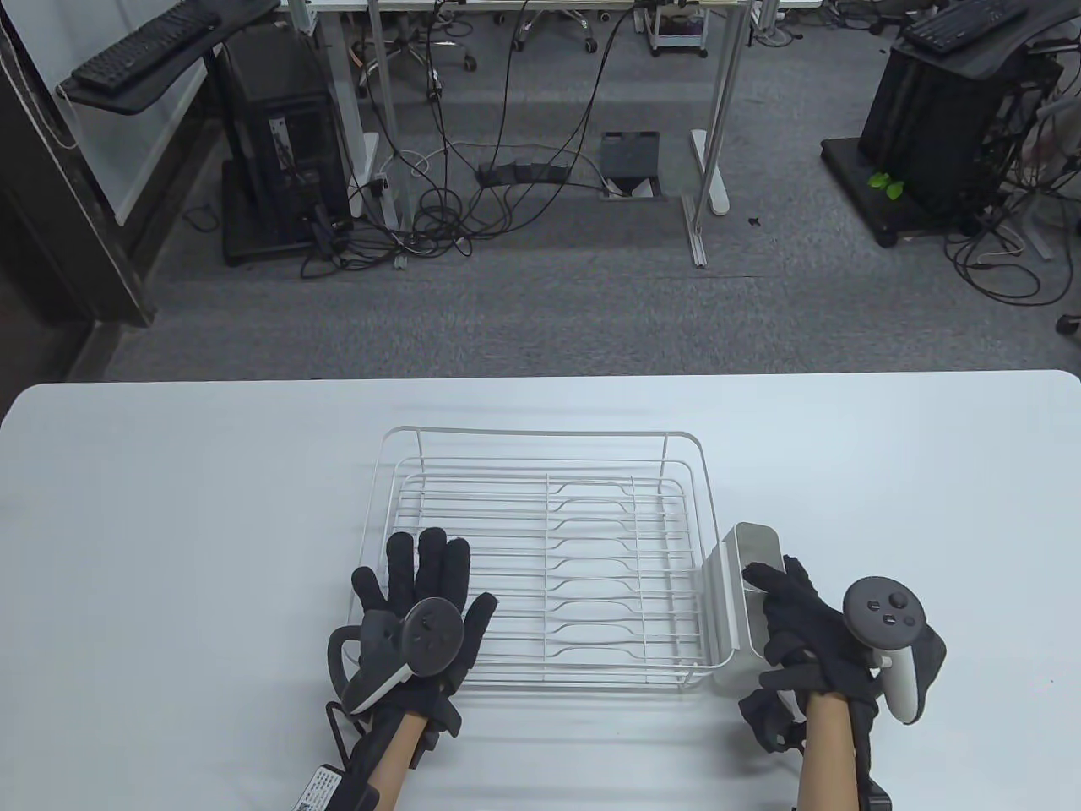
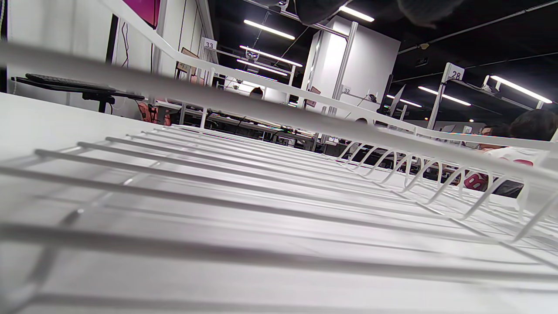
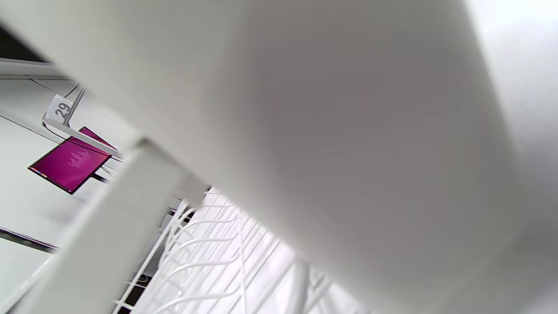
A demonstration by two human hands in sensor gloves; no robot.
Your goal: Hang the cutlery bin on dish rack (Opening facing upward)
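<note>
The white wire dish rack (image 1: pixel 540 473) stands in the middle of the table. The pale grey cutlery bin (image 1: pixel 745 557) sits against the rack's right side, near its front corner, with its hook strip (image 1: pixel 716 591) at the rim. My right hand (image 1: pixel 781 621) grips the bin's outer wall. In the right wrist view the bin's wall (image 3: pixel 327 109) fills most of the frame, with the rack's wires (image 3: pixel 205 261) below. My left hand (image 1: pixel 426 583) lies flat, fingers spread, on the rack's front left part. The left wrist view looks along the rack's wires (image 2: pixel 261 196).
The white table (image 1: pixel 169 524) runs wide to both sides of the rack. Its far edge (image 1: pixel 540 378) lies just behind the rack. Beyond it are grey floor, cables and desks.
</note>
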